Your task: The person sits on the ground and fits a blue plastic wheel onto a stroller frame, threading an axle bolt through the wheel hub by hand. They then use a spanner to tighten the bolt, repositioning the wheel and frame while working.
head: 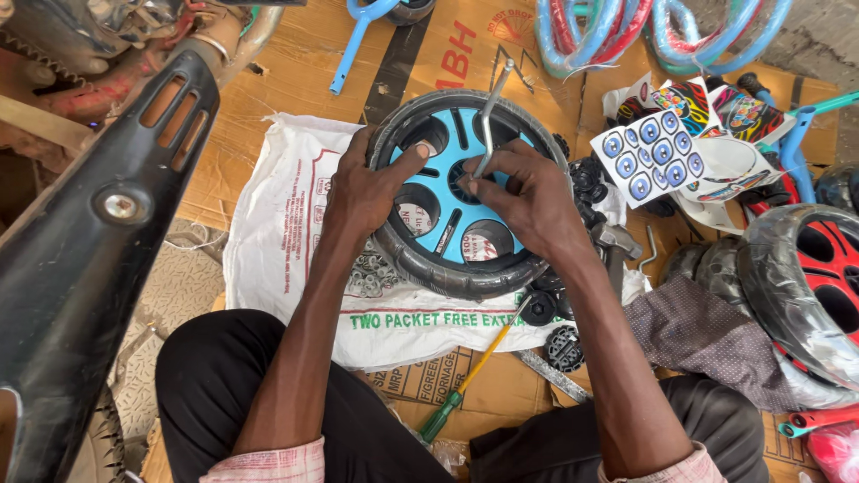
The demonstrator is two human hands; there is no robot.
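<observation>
Head view: hands (528, 192) on blue wheel (461, 201), seemingly.

The right hand (528, 192) is covering the hub of the blue wheel (465, 201) and the lower end of the bent metal rod (489, 116), so how the rod is meeting the hub is staying unclear. The red wheel (810, 286) is running off the right edge. The small parts (371, 273) under the left hand (367, 192) are showing too small to tell apart.

The wheel (465, 206) lies on the sack (286, 241), screwdriver (465, 385) before it.
</observation>
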